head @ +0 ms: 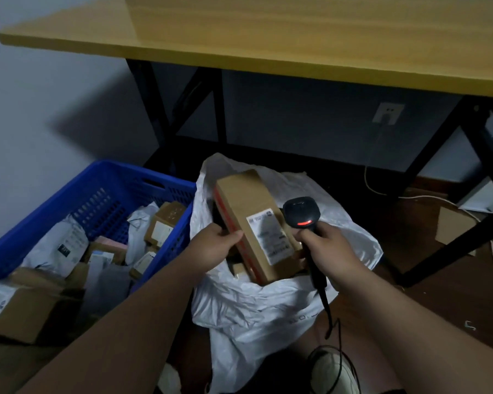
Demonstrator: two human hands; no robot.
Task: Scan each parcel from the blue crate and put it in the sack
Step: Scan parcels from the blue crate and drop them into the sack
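Observation:
My left hand (pixel 215 245) grips the left edge of a long brown cardboard parcel (pixel 248 206) with a white label and a red side stripe. The parcel lies tilted over the mouth of the white sack (pixel 256 311), partly inside it, above smaller boxes in the sack. My right hand (pixel 325 248) holds a black barcode scanner (pixel 302 213) by its handle; a red light glows on its head, right next to the parcel's label. The blue crate (pixel 103 191) stands to the left, holding several boxes and grey mailer bags.
A yellow-topped table (pixel 296 35) on black legs stands behind the sack. A larger cardboard box (pixel 26 305) lies at the crate's near corner. The scanner's black cable (pixel 339 354) loops down by my knee. A wall socket, white cables and a cardboard piece (pixel 453 226) are at right.

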